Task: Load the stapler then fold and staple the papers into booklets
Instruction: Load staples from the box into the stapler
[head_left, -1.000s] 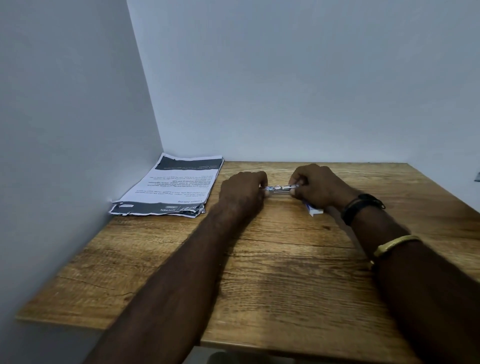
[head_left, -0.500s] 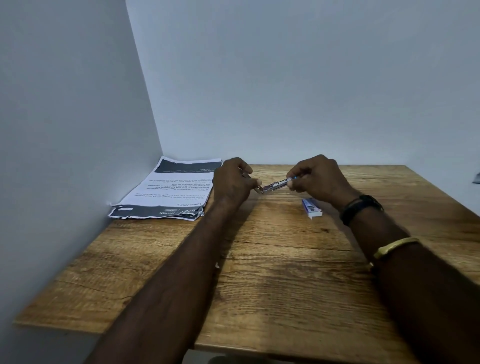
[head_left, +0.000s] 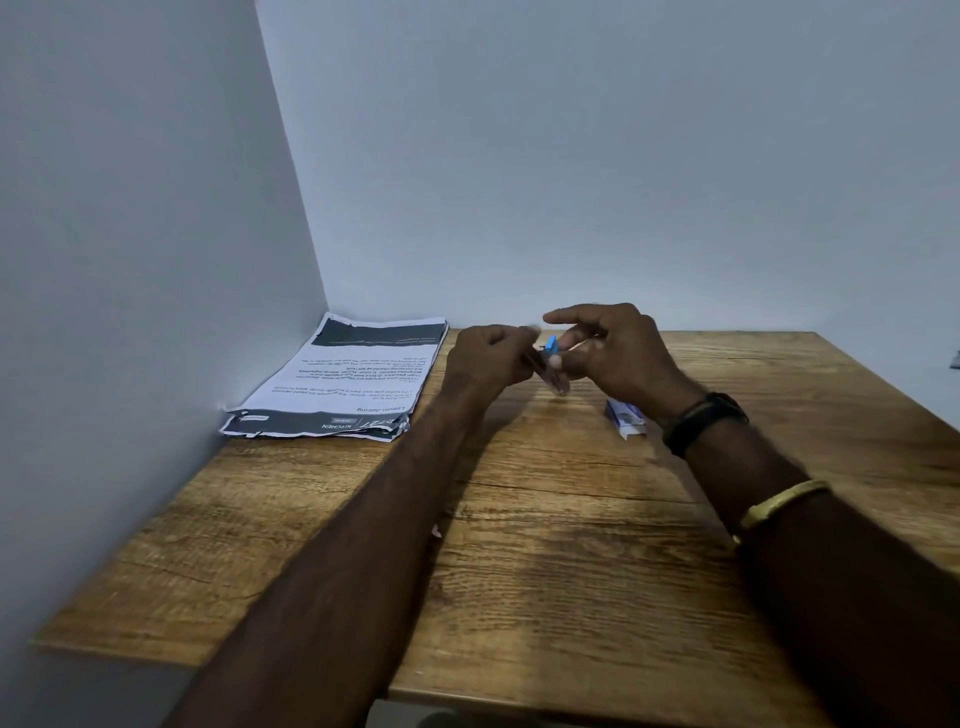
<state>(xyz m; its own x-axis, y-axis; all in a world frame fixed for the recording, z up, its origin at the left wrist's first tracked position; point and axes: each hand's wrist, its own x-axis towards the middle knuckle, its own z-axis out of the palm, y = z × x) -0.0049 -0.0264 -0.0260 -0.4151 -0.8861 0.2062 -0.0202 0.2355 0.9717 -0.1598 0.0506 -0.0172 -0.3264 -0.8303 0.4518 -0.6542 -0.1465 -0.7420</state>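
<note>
stapler mid-load, both hands on it

stapler held off the worktop, pinched between both sets of fingers. left hand fingers closed on its near-left end; right hand grips from the right, index finger lifted clear. long axis tilts down toward the worktop. staple box lies just right of and below the right fingers, right hand nearer. papers well left of the left fingers.

Dim, soft light; hands motion-blurred, arm shadows on the table
</note>
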